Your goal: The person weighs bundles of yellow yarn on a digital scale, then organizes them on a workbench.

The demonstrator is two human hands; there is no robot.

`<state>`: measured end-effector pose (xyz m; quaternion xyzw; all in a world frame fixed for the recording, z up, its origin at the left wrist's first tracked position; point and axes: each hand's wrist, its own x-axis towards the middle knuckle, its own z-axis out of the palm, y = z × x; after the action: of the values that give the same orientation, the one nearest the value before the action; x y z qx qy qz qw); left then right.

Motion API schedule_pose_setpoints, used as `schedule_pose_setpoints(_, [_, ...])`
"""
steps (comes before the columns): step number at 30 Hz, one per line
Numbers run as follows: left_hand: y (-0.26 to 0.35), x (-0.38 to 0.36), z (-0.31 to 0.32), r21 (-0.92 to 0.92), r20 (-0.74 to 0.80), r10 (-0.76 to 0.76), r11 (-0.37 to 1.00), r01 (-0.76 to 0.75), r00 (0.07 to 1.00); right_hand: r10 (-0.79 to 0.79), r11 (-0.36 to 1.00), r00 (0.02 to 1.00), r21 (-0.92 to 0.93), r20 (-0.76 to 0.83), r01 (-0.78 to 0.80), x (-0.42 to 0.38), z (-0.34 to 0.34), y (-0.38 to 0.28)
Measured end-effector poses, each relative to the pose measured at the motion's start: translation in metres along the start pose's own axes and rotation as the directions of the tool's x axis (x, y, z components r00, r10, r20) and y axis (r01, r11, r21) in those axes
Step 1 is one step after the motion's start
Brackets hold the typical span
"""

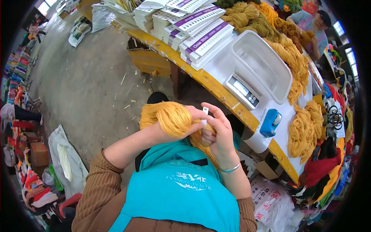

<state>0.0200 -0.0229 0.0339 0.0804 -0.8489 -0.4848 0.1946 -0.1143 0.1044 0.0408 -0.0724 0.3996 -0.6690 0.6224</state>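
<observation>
A skein of golden-yellow yarn (168, 118) is draped over my left hand (193, 123), whose fingers curl around its thick end. My right hand (218, 129) meets it from the right, fingers pinching the yarn and a small white tag (205, 111) at the top. A tail of the same yarn hangs down between my arms over the teal apron. Both hands are in front of the yellow table edge (216, 89).
On the table sit a white digital scale (255, 69), a blue tape dispenser (270, 123), stacks of purple-and-white label cards (201, 33) and several yellow yarn skeins (303, 129). Another person (313, 27) works at the far end. White sacks (65, 162) lie on the concrete floor.
</observation>
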Motion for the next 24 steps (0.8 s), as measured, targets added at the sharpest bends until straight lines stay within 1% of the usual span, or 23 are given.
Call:
schedule_pose_setpoints(2, [-0.005, -0.001, -0.002, 0.270, 0.084, 0.004, 0.962, -0.027, 0.996, 0.009, 1.000, 0.999, 0.003, 0.039, -0.009, -0.001, -0.002, -0.004])
schedule_pose_setpoints(3, [-0.005, -0.001, -0.003, 0.298, 0.082, -0.001, 0.954, -0.024, 0.997, 0.032, 0.999, 1.000, -0.043, 0.002, -0.031, -0.002, 0.001, -0.009])
schedule_pose_setpoints(5, [-0.005, 0.001, -0.006, 0.331, 0.158, -0.110, 0.942, 0.052, 0.981, 0.030, 0.994, 0.999, -0.107, 0.040, -0.026, -0.003, 0.003, -0.016])
schedule_pose_setpoints(6, [0.006, 0.009, -0.016, 0.275, 0.270, -0.214, 0.952, 0.137, 0.939, 0.023, 0.991, 0.995, -0.134, 0.097, -0.010, -0.003, 0.002, -0.020])
schedule_pose_setpoints(8, [0.006, 0.001, -0.019, 0.176, 0.149, -0.107, 0.981, 0.080, 0.983, 0.042, 0.969, 0.981, -0.245, 0.189, 0.006, -0.001, -0.005, -0.024])
schedule_pose_setpoints(9, [0.002, 0.002, -0.021, 0.225, 0.197, -0.177, 0.965, 0.131, 0.964, 0.075, 0.964, 0.973, -0.265, 0.217, -0.015, -0.001, -0.005, -0.028])
schedule_pose_setpoints(11, [-0.009, 0.002, -0.027, -0.030, 0.242, -0.072, 0.996, 0.082, 0.968, -0.003, 0.878, 0.965, -0.462, 0.261, 0.127, -0.001, 0.002, -0.026])
schedule_pose_setpoints(12, [0.006, 0.008, -0.039, -0.223, 0.477, -0.292, 0.872, 0.435, 0.829, -0.093, 0.804, 0.944, -0.535, 0.317, 0.259, 0.001, -0.005, -0.021])
schedule_pose_setpoints(13, [-0.006, 0.008, -0.038, -0.370, 0.593, -0.251, 0.759, 0.536, 0.765, -0.059, 0.721, 0.924, -0.624, 0.379, 0.302, 0.001, -0.008, -0.026])
schedule_pose_setpoints(14, [-0.017, 0.006, -0.034, -0.486, 0.691, -0.175, 0.606, 0.629, 0.702, -0.021, 0.626, 0.901, -0.697, 0.433, 0.350, -0.001, -0.007, -0.032])
schedule_pose_setpoints(15, [-0.014, 0.003, -0.032, -0.578, 0.703, -0.138, 0.461, 0.673, 0.698, -0.055, 0.513, 0.883, -0.746, 0.466, 0.426, -0.003, 0.003, -0.033])
schedule_pose_setpoints(17, [-0.014, -0.001, -0.029, -0.555, 0.747, -0.175, 0.366, 0.747, 0.641, -0.092, 0.302, 0.807, -0.756, 0.584, 0.581, 0.000, 0.004, -0.031])
schedule_pose_setpoints(18, [-0.015, -0.003, -0.027, -0.578, 0.754, -0.147, 0.316, 0.753, 0.640, -0.156, 0.257, 0.767, -0.725, 0.622, 0.639, 0.001, 0.002, -0.027])
schedule_pose_setpoints(19, [-0.017, -0.004, -0.025, -0.583, 0.744, -0.157, 0.322, 0.746, 0.649, -0.151, 0.255, 0.758, -0.715, 0.635, 0.651, 0.003, 0.000, -0.024])
schedule_pose_setpoints(21, [-0.013, -0.005, -0.027, -0.616, 0.727, -0.157, 0.280, 0.736, 0.669, -0.223, 0.196, 0.715, -0.688, 0.663, 0.699, 0.004, -0.004, -0.023])
schedule_pose_setpoints(23, [-0.008, -0.004, -0.027, -0.609, 0.721, -0.182, 0.295, 0.737, 0.669, -0.225, 0.200, 0.726, -0.699, 0.649, 0.687, 0.007, -0.006, -0.020])
schedule_pose_setpoints(24, [-0.005, -0.005, -0.025, -0.631, 0.640, -0.277, 0.343, 0.696, 0.717, -0.300, 0.240, 0.739, -0.702, 0.604, 0.671, 0.010, -0.008, -0.017])
